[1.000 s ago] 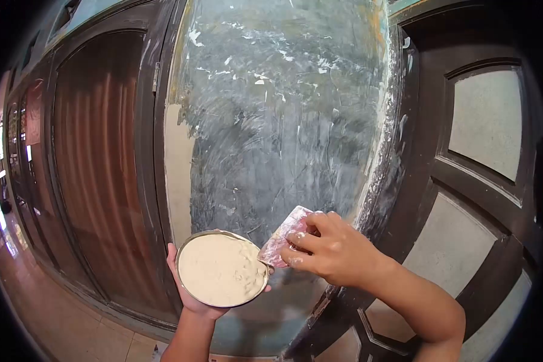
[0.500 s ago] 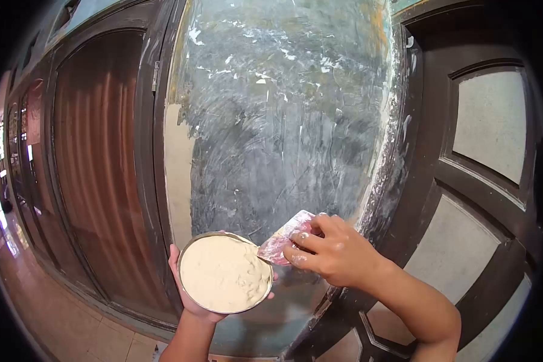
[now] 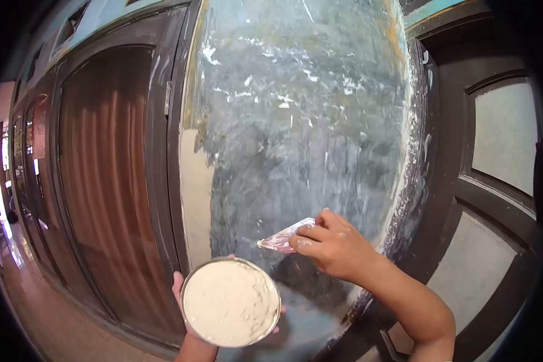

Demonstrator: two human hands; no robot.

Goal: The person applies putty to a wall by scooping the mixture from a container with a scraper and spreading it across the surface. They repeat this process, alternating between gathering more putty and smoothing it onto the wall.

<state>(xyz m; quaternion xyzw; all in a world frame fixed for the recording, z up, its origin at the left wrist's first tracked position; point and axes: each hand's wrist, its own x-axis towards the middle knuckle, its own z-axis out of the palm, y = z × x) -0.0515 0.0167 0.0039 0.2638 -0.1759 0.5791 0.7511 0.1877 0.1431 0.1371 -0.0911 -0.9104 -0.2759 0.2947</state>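
Note:
My left hand point(image 3: 180, 295) holds a round container point(image 3: 190, 326) from below and the sides, its fingertips showing at both edges. Cream-coloured paste point(image 3: 226, 301) fills it, with a rough patch on the right. Pinched in my right hand point(image 3: 327, 241) is a pinkish, paste-smeared scraper point(image 3: 280, 240), its tip pointing left with a small dab of paste on it. The scraper is above the container's upper right rim, apart from it. Behind both hands stands a grey, patchy wall point(image 3: 295, 157) with white marks, and a smooth cream strip point(image 3: 195, 205) runs down its left side.
A dark-framed window or door panel point(image 3: 105, 175) with a reddish-brown curtain behind it is at left. On the right is a dark wooden door point(image 3: 446, 163) with pale panels. Tiled floor point(image 3: 42, 301) shows at lower left.
The scraper has lifted off the paste at the container's right edge and tilted flatter. The container sits lower in view, and the wall and doors have shifted right and down.

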